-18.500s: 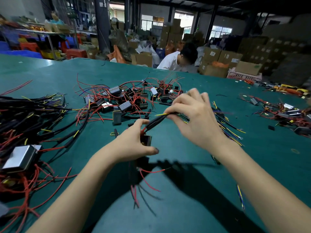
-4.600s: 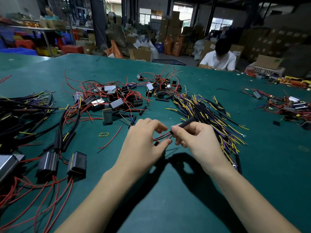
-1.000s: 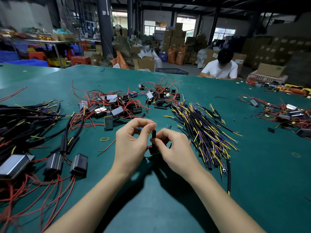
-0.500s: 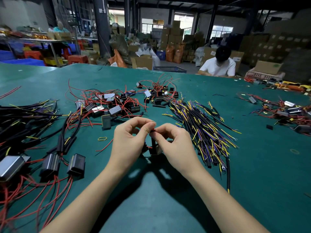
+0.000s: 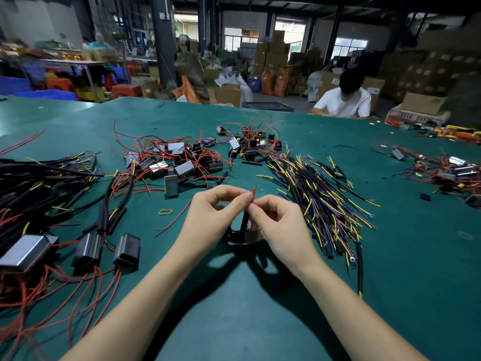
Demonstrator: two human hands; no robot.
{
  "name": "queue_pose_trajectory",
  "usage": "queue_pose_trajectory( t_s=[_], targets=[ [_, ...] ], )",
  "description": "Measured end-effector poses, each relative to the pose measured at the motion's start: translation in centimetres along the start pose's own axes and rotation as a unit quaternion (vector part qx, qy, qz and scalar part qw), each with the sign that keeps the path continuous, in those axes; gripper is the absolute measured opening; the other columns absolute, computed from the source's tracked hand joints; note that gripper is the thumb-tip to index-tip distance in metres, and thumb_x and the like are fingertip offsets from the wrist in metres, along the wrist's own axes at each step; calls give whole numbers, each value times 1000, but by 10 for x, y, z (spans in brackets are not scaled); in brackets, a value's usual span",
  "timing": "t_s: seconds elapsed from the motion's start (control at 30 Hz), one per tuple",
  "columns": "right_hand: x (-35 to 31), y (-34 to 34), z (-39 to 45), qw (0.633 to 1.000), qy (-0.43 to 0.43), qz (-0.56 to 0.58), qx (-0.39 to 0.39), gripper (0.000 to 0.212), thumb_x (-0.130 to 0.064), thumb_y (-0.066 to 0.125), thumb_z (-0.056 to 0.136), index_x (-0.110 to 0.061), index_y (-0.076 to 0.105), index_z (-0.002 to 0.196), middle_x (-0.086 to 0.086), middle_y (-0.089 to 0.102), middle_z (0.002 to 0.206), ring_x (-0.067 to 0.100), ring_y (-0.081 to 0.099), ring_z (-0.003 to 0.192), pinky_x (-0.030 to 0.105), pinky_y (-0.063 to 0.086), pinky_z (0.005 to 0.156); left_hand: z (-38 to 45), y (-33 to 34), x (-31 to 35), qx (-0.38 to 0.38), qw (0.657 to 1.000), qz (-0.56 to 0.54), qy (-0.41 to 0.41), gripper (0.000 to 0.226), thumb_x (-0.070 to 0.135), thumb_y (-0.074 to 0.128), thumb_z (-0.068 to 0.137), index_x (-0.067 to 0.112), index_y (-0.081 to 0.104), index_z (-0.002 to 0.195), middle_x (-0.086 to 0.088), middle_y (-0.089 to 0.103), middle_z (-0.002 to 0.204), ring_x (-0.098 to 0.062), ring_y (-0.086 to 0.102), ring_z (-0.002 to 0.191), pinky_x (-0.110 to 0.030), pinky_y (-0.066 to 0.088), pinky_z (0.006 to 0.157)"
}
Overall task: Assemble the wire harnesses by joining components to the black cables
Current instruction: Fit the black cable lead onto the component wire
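Your left hand [image 5: 217, 213] and right hand [image 5: 279, 225] meet over the centre of the green table [image 5: 403, 256]. Both pinch one red wire [image 5: 253, 194] between thumb and forefinger; its tip stands upright just above your fingertips. Below the pinch, one black cable [image 5: 244, 221] runs down between your hands to one black component [image 5: 244, 237], which sits low between your palms and is partly hidden by them. You cannot tell from this view whether the red wire is already joined to the cable.

Stock on the table, counted where the view allows:
- One loose pile of black cables with yellow and purple leads [image 5: 320, 194], just right of your right hand; the number of cables is too great to count.
- One pile of black box components with red leads [image 5: 177, 162], beyond your left hand; a smaller cluster [image 5: 247, 144] lies behind it.
- Three finished units with red leads at the near left: one large silver-faced box [image 5: 24, 252] and two smaller black boxes [image 5: 88, 248] [image 5: 127, 250].
- One heap of black harnesses [image 5: 39, 183] at the far left.
- One yellow rubber band [image 5: 165, 211] and one loose red lead [image 5: 174, 217], both left of your left hand.
- One further pile of parts [image 5: 447, 173] at the far right.

One person in a white shirt [image 5: 343, 100] sits at the table's far edge
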State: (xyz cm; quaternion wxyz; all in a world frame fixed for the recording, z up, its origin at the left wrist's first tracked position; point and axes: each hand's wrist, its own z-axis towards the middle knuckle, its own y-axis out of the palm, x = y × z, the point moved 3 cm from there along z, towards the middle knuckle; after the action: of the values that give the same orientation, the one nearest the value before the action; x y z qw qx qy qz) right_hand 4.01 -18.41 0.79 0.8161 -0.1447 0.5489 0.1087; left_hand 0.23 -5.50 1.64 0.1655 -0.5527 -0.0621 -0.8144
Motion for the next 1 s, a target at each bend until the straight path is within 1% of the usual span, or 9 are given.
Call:
queue_pose_trajectory(
  t_s=[0.1,0.2,0.27,0.47,0.63,0.73,0.8,0.9,1.0],
  targets=[
    [2,1,-1,1000,1,1,-9,20,-11,63,90,-18,65,71,-10,59,58,6,49,56,33,44,58,-1,2,-2,-13,1000,-12,-1,8,19,73,83,20,72,75,0,71,77,-16,55,71,-36,42,71],
    [0,0,1,999,-4,-18,-36,22,-7,62,89,-20,66,72,-14,60,55,-3,49,50,11,39,53,-2,5,-4,-14,1000,-20,9,12,15,69,85,20,66,75,4,67,74,-9,57,69,-25,45,67],
    [-4,-8,5,999,6,-9,-45,18,-7,65,87,-20,68,76,-13,64,59,-3,54,52,7,39,49,-2,7,-5,15,999,-52,3,9,14,65,88,15,63,79,1,69,76,-6,60,69,-19,46,65],
    [1,-55,15,993,51,26,99,11,-15,60,92,-15,69,85,-9,65,67,3,53,56,13,36,45,2,-4,-12,98,987,-118,-38,10,18,59,93,10,60,87,0,71,71,-8,66,64,-19,49,56],
    [7,-50,17,995,51,-35,84,11,-13,61,91,-16,68,83,-6,63,72,2,54,54,12,37,47,3,-5,-10,113,985,-127,-31,11,17,56,95,10,58,86,4,65,63,-9,61,59,-25,49,60],
    [10,-47,20,993,42,-69,83,12,-10,61,90,-16,68,82,-5,63,71,3,55,52,11,38,48,3,-6,-8,108,987,-114,-18,13,15,56,95,10,57,83,3,61,61,-8,56,54,-16,44,54],
    [13,-56,22,986,49,-107,115,9,-11,62,90,-13,70,84,-2,63,68,5,55,51,15,39,50,3,-6,-6,103,991,-80,-2,16,14,58,93,9,57,78,0,58,58,-8,51,51,-14,42,51],
    [17,-75,24,960,55,-223,162,13,-14,62,87,-19,71,78,0,65,63,20,59,57,25,44,57,2,-7,-5,99,994,-42,16,18,14,61,91,6,58,75,-4,60,58,-10,52,51,-17,44,52],
    [20,-82,27,935,62,-308,165,18,-15,60,86,-24,70,73,-6,65,61,23,59,58,24,43,56,2,-5,-7,96,994,-48,15,18,13,64,89,4,60,75,-5,63,60,-13,56,55,-23,49,54]
  ],
)
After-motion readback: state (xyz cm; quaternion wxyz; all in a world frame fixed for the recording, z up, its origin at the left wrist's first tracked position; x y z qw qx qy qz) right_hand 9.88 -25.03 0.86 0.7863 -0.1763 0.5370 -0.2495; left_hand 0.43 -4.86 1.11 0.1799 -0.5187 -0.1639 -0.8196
